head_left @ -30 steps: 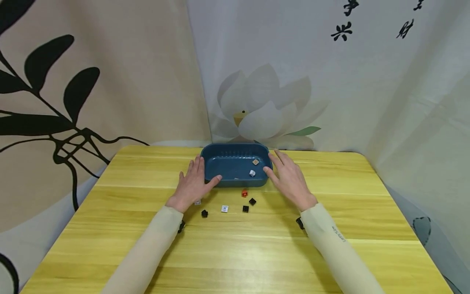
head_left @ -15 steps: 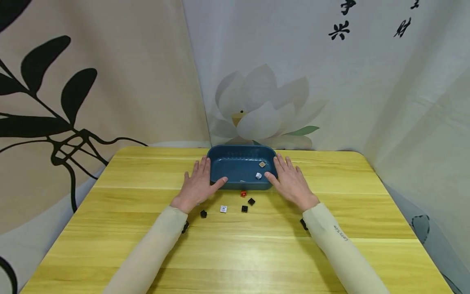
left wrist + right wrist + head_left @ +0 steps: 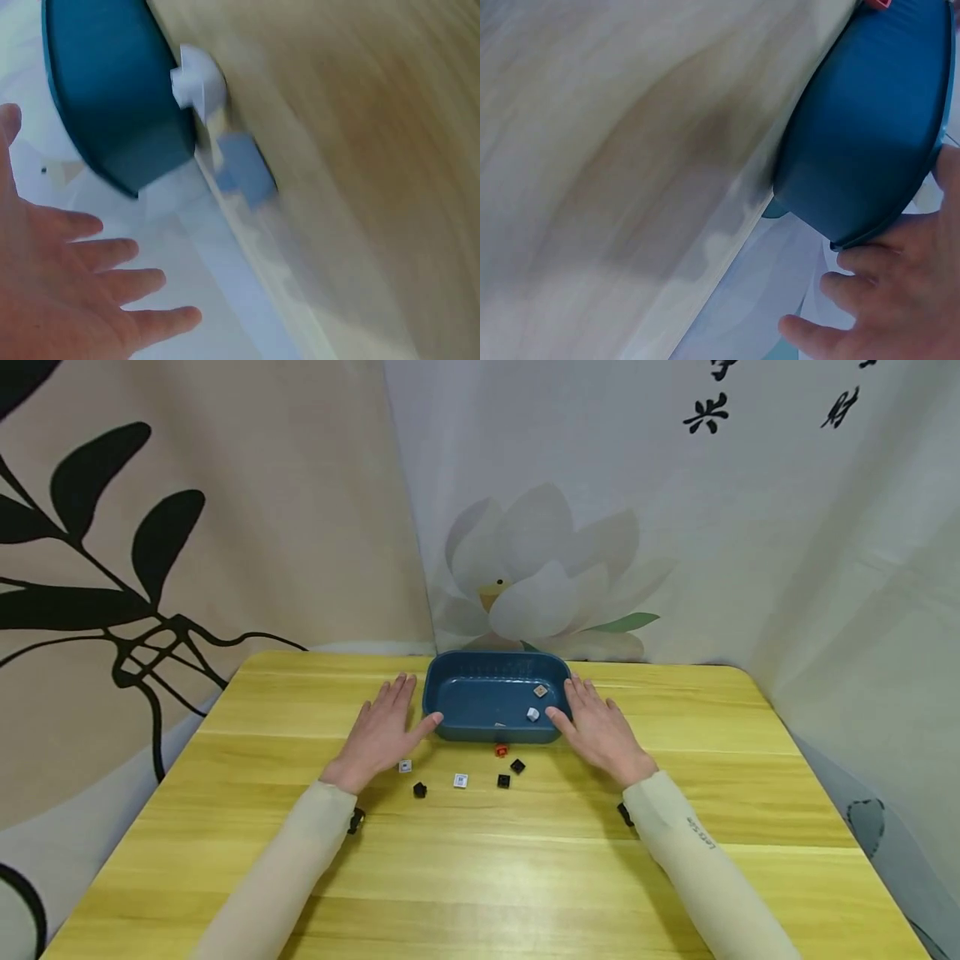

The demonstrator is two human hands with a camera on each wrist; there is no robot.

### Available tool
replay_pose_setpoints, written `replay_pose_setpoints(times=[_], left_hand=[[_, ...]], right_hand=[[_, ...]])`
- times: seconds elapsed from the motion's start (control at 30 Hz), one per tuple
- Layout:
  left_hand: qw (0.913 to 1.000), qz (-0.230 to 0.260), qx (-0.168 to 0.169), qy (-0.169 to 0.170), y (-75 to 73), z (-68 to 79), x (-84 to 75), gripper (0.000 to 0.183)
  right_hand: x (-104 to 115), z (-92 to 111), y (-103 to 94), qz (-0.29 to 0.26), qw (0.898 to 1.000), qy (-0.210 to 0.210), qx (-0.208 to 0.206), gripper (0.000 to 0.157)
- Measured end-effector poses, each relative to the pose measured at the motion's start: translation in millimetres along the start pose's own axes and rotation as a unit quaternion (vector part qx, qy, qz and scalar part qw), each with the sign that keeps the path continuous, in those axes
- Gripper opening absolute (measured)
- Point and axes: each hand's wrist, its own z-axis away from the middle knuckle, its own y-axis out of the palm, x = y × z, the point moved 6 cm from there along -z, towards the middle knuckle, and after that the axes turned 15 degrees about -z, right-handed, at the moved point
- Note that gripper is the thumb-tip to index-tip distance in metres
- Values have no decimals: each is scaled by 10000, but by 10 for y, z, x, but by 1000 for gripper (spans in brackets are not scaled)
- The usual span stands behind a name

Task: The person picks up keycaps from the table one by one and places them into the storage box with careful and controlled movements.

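Left grip (image 3: 380, 729) released, fingers straight, off the blue tray's end; whether the thumb meets the rim, cannot tell. Right grip (image 3: 602, 737) also released: fingers extended along the opposite end, touching the rim, thumb over the near corner. Blue tray (image 3: 476, 697) sits at the bench's (image 3: 480, 877) 12 o'clock, near the far edge. Clock centred on tray, 12 toward the printed cloth (image 3: 697, 552): left hand between 8 and 9, right between 3 and 4. Inside: tan piece (image 3: 540, 691) about 3, white faceted piece (image 3: 532, 714) about 4. Outside: red piece (image 3: 501, 750) at 6, just beside the near wall; two black pieces (image 3: 503, 782) between 5 and 6; white square piece (image 3: 461, 781) at 7; black chunk (image 3: 419, 790) between 7 and 8; second white piece (image 3: 405, 766) at 8, near the left hand.
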Motion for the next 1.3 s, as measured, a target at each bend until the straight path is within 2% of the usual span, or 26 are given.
replay_pose_setpoints(times=[0.3, 0.5, 0.67, 0.83, 1.03, 1.3], left_hand=[[9983, -304, 38, 496, -77, 150, 158, 90], [9931, -515, 253, 1025, -22, 265, 234, 87], [9884, -654, 420, 1304, 28, 316, 259, 78], [9855, -709, 488, 1465, 45, 345, 249, 60], [9825, -727, 341, 1679, 52, 374, 218, 39], [9829, -672, 416, 1666, 55, 431, 203, 17]], right_hand=[[-41, 25, -65, 14, 10000, -7, -77, 82], [-31, 36, -77, 20, 10000, -16, -52, 83], [-33, 37, -67, 22, 10000, -5, -68, 81], [-36, 32, -46, 33, 10000, -17, -65, 82], [-20, 29, -38, 3, 10000, 6, -55, 82], [-8, -4, 6, -12, 10000, 31, 9, 83]])
